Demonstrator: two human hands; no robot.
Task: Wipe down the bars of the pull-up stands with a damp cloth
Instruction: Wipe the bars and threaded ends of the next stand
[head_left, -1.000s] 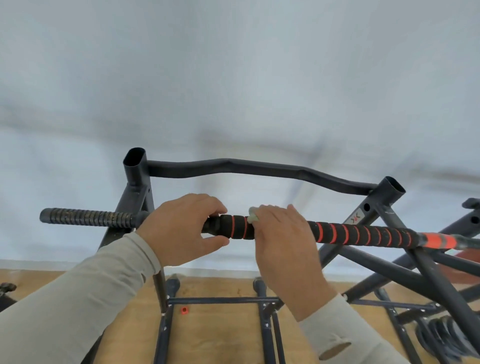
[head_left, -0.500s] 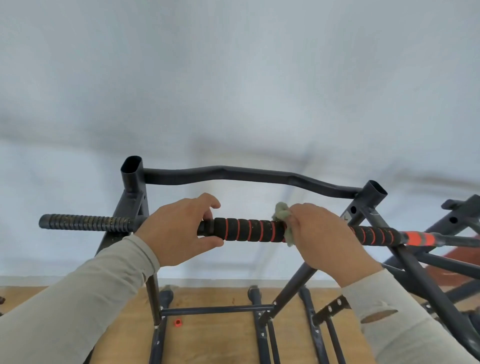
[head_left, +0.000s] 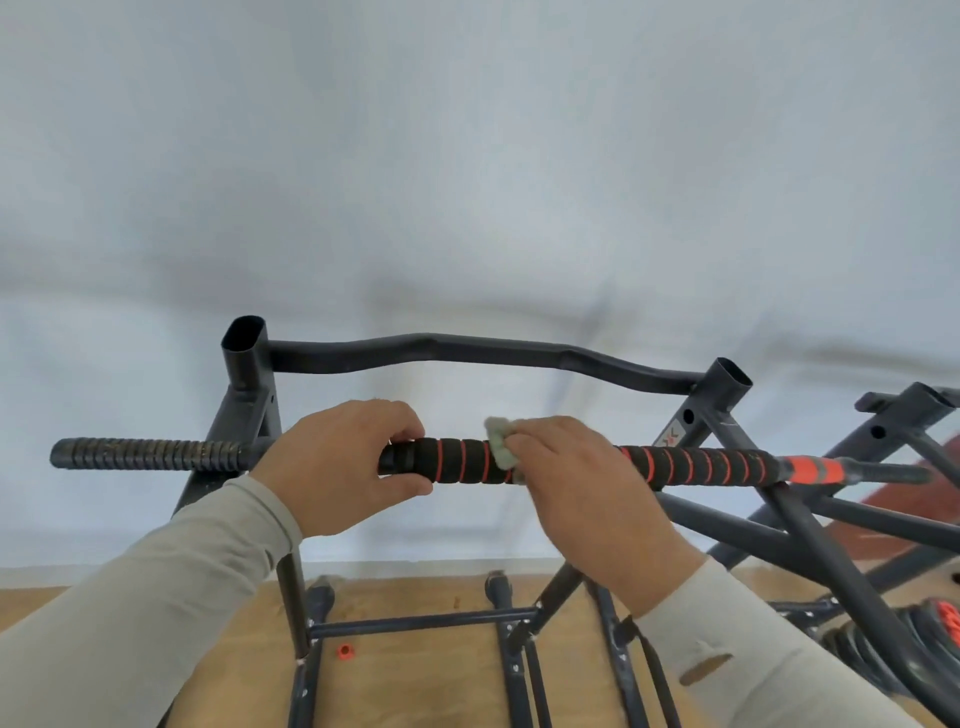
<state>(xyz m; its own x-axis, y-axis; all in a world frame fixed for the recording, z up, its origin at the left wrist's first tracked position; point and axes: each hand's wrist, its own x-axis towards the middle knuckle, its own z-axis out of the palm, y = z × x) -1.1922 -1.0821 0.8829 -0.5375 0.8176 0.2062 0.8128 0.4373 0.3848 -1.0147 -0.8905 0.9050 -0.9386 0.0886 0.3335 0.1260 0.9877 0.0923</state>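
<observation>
The long black foam-wrapped bar with orange rings (head_left: 462, 464) runs level across my view at hand height, resting across the dark grey steel pull-up stand (head_left: 244, 415). My right hand (head_left: 587, 483) lies over it near the middle, fingers curled down around the foam and pressing a small pale green cloth (head_left: 500, 442) against the bar; the cloth peeks out at the fingertips. My left hand (head_left: 337, 467) grips the bar just beside it, fingers wrapped over the top and thumb closed underneath. Behind them the stand's curved top rail (head_left: 467, 349) spans its two open-ended posts. A second dark frame (head_left: 883, 436) crowds in at the right, crossing under the bar's orange end. Below lies the wooden floor (head_left: 415, 675), with a small orange cap (head_left: 344, 650) beside the base.
</observation>
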